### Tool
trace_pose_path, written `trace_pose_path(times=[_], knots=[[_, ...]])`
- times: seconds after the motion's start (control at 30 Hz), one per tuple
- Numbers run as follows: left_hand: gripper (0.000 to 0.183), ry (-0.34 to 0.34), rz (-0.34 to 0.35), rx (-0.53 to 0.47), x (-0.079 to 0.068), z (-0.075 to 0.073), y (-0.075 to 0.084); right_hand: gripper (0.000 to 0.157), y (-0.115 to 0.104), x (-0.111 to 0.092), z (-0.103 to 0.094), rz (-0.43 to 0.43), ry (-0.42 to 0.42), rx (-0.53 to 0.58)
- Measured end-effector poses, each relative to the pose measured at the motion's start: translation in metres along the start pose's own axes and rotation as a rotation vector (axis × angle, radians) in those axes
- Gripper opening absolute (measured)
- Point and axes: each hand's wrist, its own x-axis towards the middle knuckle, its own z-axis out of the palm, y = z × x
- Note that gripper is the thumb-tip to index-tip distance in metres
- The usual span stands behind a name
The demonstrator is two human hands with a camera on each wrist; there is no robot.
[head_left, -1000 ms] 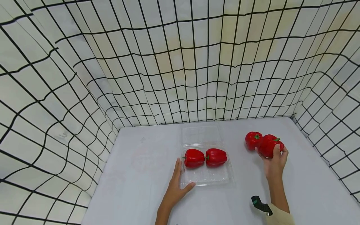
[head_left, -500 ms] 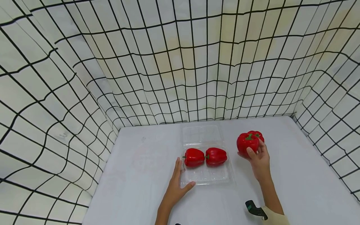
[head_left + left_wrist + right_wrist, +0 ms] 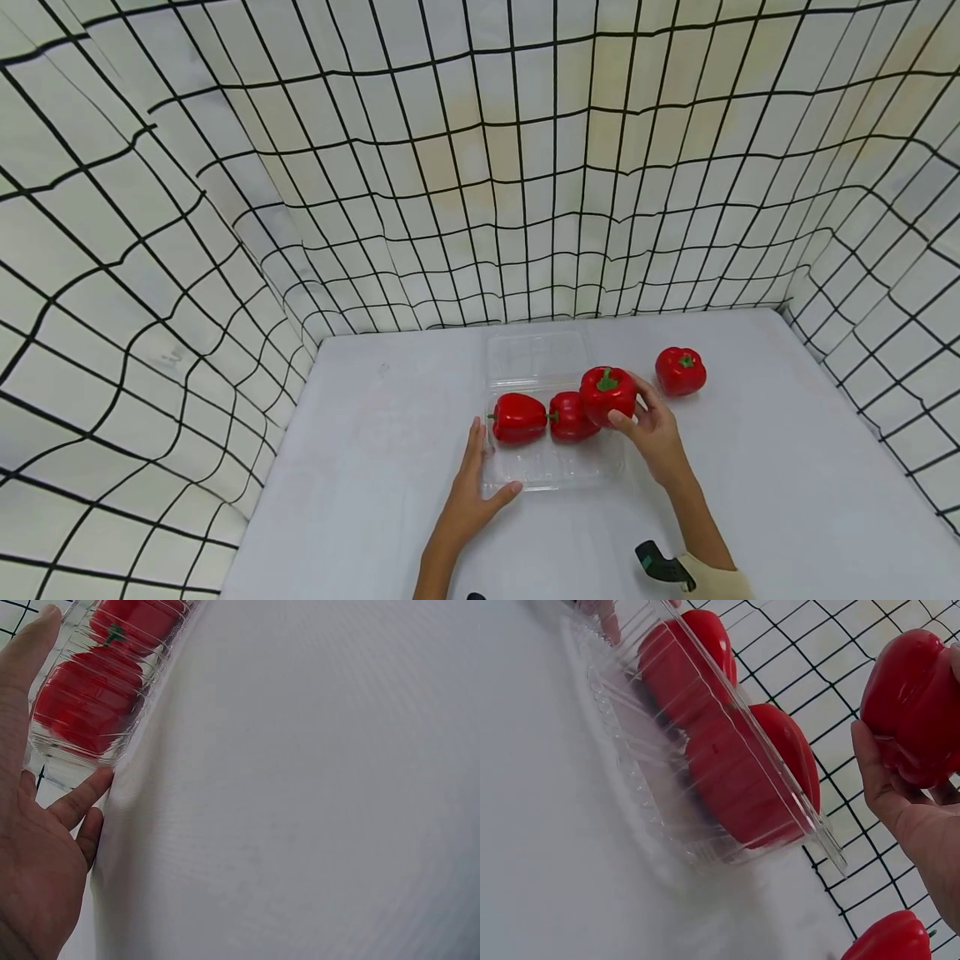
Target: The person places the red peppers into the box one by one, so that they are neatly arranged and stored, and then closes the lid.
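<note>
My right hand (image 3: pixel 652 433) grips a pepper (image 3: pixel 609 398) in the air near the right side of the box (image 3: pixel 543 473) holding two others (image 3: pixel 519 418), my left hand (image 3: pixel 467 504) spread at its left edge.

Head view: held pepper (image 3: pixel 608 397) hides approx. the 3 o'clock part of the R pepper (image 3: pixel 572 418) in clear box (image 3: pixel 551 477); black thing (image 3: pixel 476 597) at 6 o'clock is too small to ID. R-wrist view: loose pepper (image 3: pixel 892 941), approx. 5 o'clock, is cut by bottom edge; R hand (image 3: pixel 922 832), by the 3 o'clock edge.
</note>
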Motion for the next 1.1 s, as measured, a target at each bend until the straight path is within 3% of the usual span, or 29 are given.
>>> trace_pose_path(times=[0.23, 0.47, 0.63, 0.9, 1.1], knots=[[0.101, -0.001, -0.007, 0.002, 0.001, 0.001, -0.001, 0.07, 0.002, 0.001, 0.017, -0.027, -0.102, -0.046], [0.102, -0.002, -0.007, 0.009, 0.0, 0.0, 0.0, 0.067, 0.001, -0.004, 0.038, -0.188, -0.198, -0.333], [0.102, -0.001, 0.007, 0.02, 0.0, -0.001, 0.001, 0.071, 0.003, -0.01, 0.051, -0.231, -0.223, -0.478], [0.102, 0.004, 0.039, 0.014, 0.001, -0.003, -0.001, 0.075, 0.008, -0.014, 0.067, -0.247, -0.272, -0.603], [0.102, -0.002, 0.086, -0.006, 0.001, -0.002, -0.004, 0.074, 0.015, -0.014, 0.075, -0.256, -0.326, -0.624]])
